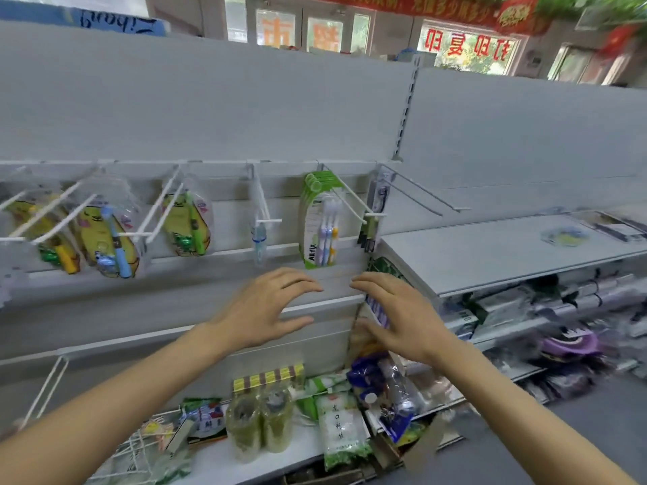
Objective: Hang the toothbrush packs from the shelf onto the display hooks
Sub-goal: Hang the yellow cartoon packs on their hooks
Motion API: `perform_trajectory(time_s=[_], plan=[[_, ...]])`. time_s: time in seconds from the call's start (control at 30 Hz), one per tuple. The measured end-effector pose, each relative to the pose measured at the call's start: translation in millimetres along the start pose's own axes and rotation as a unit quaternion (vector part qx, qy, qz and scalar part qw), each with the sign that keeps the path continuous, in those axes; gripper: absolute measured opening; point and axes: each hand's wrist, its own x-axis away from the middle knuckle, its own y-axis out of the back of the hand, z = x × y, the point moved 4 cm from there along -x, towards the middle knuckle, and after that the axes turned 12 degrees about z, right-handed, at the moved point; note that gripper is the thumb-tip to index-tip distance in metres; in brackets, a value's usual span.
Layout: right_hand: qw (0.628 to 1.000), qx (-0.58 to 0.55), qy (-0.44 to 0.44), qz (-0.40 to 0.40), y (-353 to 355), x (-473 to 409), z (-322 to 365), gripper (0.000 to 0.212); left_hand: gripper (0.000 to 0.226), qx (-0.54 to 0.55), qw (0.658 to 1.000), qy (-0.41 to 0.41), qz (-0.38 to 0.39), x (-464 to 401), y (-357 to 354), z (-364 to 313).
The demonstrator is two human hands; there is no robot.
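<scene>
Pale grey shelving back panels (210,99) fill the view, split by a slotted metal upright (408,110). A grey shelf (472,253) juts out at right. Behind, shop windows (469,47) with red lettering let in daylight, and greenery, perhaps artificial, hangs top right (595,5)

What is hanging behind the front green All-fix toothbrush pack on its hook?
More green pack tops stack behind it on the hook; their lower parts and exact count are hidden.

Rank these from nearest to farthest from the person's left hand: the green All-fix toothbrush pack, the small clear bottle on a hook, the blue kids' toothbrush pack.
From the left hand:
1. Green All-fix toothbrush pack, just above, slightly right.
2. Small clear bottle, above; nearly as close.
3. Blue kids' toothbrush pack, far left.
</scene>
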Motion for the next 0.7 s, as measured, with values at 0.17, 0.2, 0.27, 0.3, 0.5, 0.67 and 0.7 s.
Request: perform_trajectory(time_s=[0.17, 0.2, 0.27, 0.3, 0.5, 0.67, 0.7], plan=[[1.000, 0.013, -0.022, 0.009, 21.5, 62.4, -105.9, 0.054, 0.050, -0.019, 0.999, -0.024, 0.007, -109.0, -43.9, -63.0], [1.000, 0.013, -0.023, 0.013, 26.0, 75.5, -128.5, 0.053, 0.051, -0.019, 0.999, -0.025, 0.006, -131.4, -52.2, -76.1], [0.999, 0.016, -0.025, 0.020, 35.1, 101.2, -172.9, 0.053, 0.052, -0.012, 1.000, -0.021, 0.008, -175.0, -68.6, -100.5], [0.999, 0.017, -0.027, 0.027, 39.4, 113.3, -194.4, 0.053, 0.052, -0.008, 1.000, -0.021, 0.009, -195.4, -76.6, -111.8], [0.998, 0.012, -0.054, 0.030, 68.8, 165.7, -312.5, 0.052, 0.050, 0.014, 0.999, -0.026, 0.014, -299.3, -122.1, -160.8], [0.996, -0.007, -0.081, 0.020, 78.5, 184.9, -404.8, 0.054, 0.050, 0.015, 0.999, -0.029, 0.029, -383.9, -155.2, -175.3], [0.996, -0.011, -0.089, 0.017, 79.6, 186.6, -424.8, 0.054, 0.050, 0.014, 0.999, -0.030, 0.029, -402.6, -162.2, -175.8]])
